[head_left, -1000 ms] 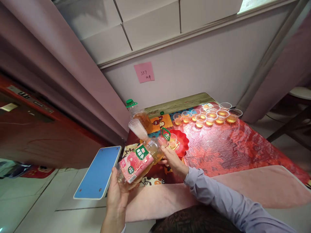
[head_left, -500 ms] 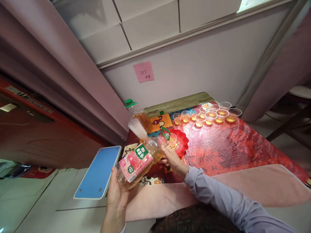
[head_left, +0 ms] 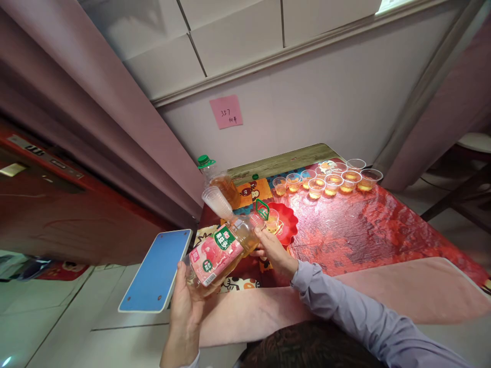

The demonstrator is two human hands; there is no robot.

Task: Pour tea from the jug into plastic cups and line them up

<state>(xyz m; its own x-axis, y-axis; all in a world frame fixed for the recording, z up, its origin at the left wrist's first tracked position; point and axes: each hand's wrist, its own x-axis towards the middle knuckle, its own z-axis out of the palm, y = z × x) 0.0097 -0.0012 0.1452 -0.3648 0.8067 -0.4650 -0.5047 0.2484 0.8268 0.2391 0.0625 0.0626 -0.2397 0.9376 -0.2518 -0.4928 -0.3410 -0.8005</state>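
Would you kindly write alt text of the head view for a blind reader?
A left hand tilts a pink-labelled juice bottle toward a small cup at the right hand, over a red dish; filled cups stand beyond.

We see a table, wood bare at the far edge, under a red cloth, with a pink cloth nearest. On it are a dish at left, cups far right and a capped bottle far left.

The left grip stood upright on a bare wrist, palm turned inward, with fingers and thumb wrapped closed. The right grip, on a lilac-sleeved arm stretched forward, was curled closed with the thumb uppermost.
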